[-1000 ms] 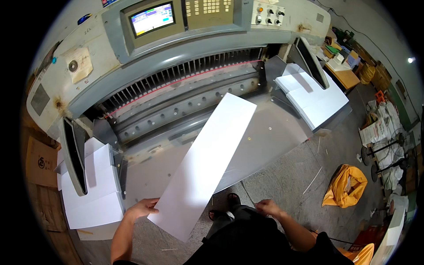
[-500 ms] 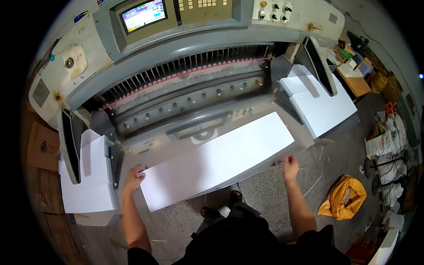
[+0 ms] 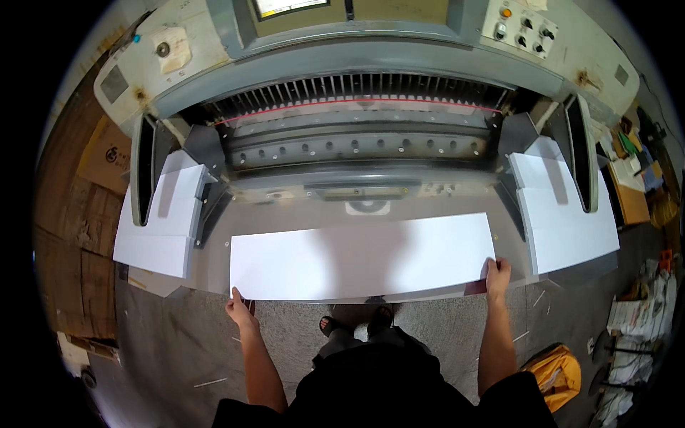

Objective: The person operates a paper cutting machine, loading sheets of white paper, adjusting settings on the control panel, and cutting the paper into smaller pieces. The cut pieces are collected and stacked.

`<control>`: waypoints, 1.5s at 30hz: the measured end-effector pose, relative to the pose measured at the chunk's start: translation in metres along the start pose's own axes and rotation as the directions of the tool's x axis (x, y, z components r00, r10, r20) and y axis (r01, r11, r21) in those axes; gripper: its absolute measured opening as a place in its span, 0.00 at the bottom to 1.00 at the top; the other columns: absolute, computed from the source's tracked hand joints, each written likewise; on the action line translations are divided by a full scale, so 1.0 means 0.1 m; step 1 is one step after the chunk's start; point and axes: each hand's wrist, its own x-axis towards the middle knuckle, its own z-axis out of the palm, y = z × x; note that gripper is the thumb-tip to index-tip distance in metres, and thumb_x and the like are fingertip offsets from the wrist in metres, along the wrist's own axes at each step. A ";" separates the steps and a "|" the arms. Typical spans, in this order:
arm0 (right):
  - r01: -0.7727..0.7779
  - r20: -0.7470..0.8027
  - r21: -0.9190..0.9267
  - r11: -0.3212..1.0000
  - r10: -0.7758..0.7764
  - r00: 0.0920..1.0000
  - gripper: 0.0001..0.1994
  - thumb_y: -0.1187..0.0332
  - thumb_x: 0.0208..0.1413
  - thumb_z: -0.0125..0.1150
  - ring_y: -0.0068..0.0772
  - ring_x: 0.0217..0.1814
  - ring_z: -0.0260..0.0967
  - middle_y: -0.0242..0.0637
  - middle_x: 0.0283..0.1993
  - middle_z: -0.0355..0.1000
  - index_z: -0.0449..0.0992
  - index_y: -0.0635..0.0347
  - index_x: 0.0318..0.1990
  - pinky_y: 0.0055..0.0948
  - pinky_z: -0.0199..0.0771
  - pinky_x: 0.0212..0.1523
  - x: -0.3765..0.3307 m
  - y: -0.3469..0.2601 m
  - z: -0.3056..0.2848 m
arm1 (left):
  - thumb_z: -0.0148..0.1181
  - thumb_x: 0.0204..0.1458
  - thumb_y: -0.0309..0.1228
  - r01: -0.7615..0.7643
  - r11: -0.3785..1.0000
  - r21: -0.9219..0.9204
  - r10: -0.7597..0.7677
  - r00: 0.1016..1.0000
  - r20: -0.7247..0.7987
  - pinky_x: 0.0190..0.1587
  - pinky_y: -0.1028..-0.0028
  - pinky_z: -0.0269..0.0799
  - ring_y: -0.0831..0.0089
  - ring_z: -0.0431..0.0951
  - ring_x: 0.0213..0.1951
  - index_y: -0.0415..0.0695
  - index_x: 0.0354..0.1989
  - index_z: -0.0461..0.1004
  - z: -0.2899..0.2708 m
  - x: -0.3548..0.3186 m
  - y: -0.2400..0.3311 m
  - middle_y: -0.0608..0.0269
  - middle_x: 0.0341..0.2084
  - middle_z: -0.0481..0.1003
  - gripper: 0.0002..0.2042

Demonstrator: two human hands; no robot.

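Note:
A long stack of white paper (image 3: 314,265) lies on the smooth metal table of a paper cutting machine (image 3: 442,202), its long side nearly parallel to the machine's front. My left hand (image 3: 241,308) grips the stack's near left corner, the thumb at the corner and the other fingers partly hidden at the table's front edge. At the right end my right hand (image 3: 499,277) holds the stack's short edge close to the near corner, fingers bent against it. A shadow falls across the middle of the paper.
White paper piles rest on the left side table (image 3: 160,274) and right side table (image 3: 581,267). Dark upright guards (image 3: 143,171) flank the cutting opening, with a red line (image 3: 357,102) across it. A yellow bag (image 3: 558,378) and paper strips lie on the floor.
The paper stack has turned from slanted to nearly square with the machine. My left hand has shifted to its near corner; my right hand, apart before, now touches its right end. The view has turned.

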 end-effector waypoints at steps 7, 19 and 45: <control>-0.224 -0.018 0.331 0.917 0.243 0.970 0.18 0.61 0.49 0.61 0.30 0.35 0.63 0.40 0.35 0.64 0.67 0.67 0.38 0.28 0.66 0.33 -0.77 0.16 -0.31 | 0.59 0.50 0.49 0.147 0.989 0.001 -0.146 0.984 0.104 0.40 0.66 0.71 0.67 0.73 0.39 0.47 0.46 0.64 -0.26 0.04 0.10 0.62 0.40 0.70 0.22; -0.852 0.727 0.366 0.375 0.457 0.513 0.19 0.64 0.59 0.47 0.47 0.37 0.74 0.47 0.41 0.70 0.58 0.64 0.55 0.37 0.76 0.30 -1.51 -1.02 -0.10 | 0.47 0.58 0.35 0.114 0.938 0.326 -0.253 0.869 0.424 0.32 0.70 0.77 0.67 0.78 0.29 0.31 0.41 0.66 0.23 -1.06 0.22 0.52 0.30 0.75 0.15; -0.770 0.837 0.420 0.481 0.122 0.533 0.16 0.59 0.60 0.48 0.36 0.31 0.74 0.46 0.32 0.74 0.70 0.68 0.37 0.28 0.79 0.36 3.41 -2.85 3.88 | 0.52 0.56 0.34 0.045 0.988 0.145 -0.126 0.775 0.620 0.24 0.70 0.79 0.62 0.80 0.26 0.28 0.45 0.64 5.81 1.75 1.15 0.44 0.30 0.75 0.18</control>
